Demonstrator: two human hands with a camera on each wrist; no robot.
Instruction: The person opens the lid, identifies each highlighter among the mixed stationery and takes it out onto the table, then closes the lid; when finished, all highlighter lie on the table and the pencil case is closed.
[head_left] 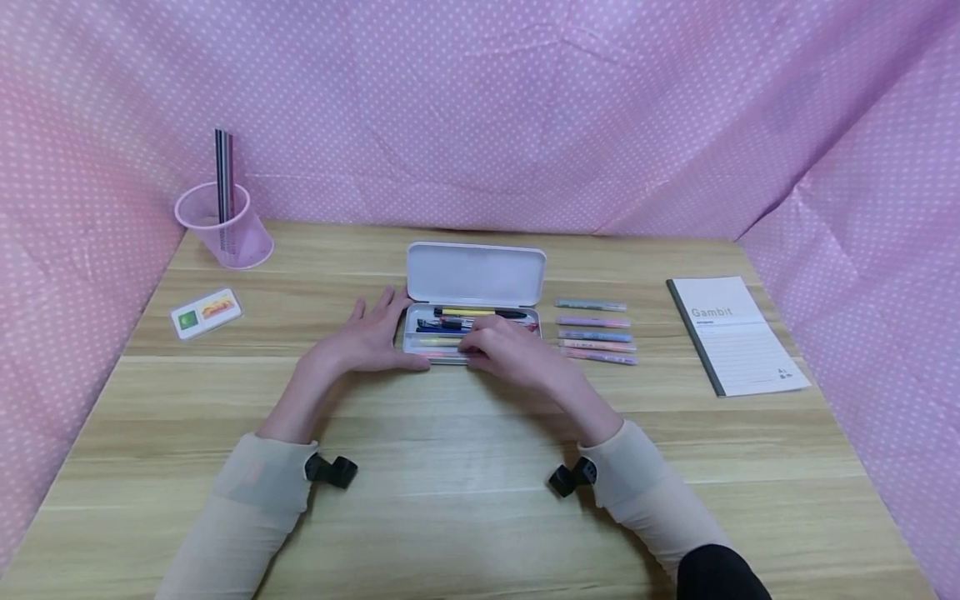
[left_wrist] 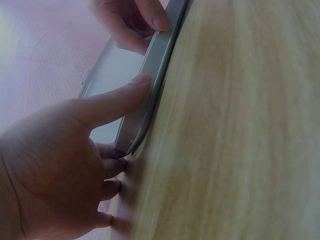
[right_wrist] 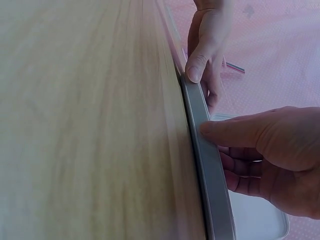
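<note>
A white pencil case lies open on the table, its lid tipped back. Inside its tray are a yellow-and-black pen, several dark pens and, towards the front, pale pens. My left hand spreads round the case's left end. Its thumb presses the front wall, with the fingers splayed at the end. Over the tray's front right part is my right hand. Its thumb rests against the front wall, and its curled fingers reach behind the rim, which hides their tips and anything between them.
Several pastel pens lie in a column right of the case. Farther right is a Gambit notebook. At the left stand a pink mesh cup with striped pencils and, in front, a small white packet. Pink dotted cloth surrounds the table.
</note>
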